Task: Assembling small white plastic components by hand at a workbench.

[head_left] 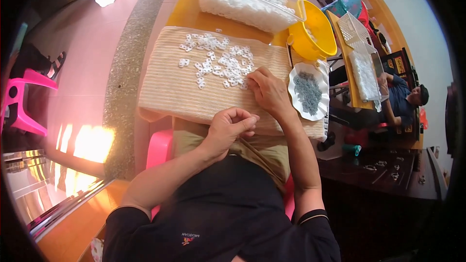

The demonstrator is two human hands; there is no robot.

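Small white plastic pieces with holes (232,68) lie scattered in loose heaps on a striped beige cloth (167,85). My right hand (270,93) is bent over the heap's right edge. Its fingers are curled together, with the tips at the nearest white pieces; whether one is between them is hidden. Closer to my body, my left hand (230,130) is closed, thumb against curled fingers, above the cloth's front edge. What it may hold is too small or covered to make out. Right of my right hand sits a white wavy-rimmed dish (294,98) with small grey-blue parts (307,92).
Beyond the cloth stands a clear plastic bin (297,13) full of white pieces, beside a yellow bucket (326,31). Another person (400,97) works at a table on the right, near a white perforated basket (353,29). A pink stool (30,99) stands at left.
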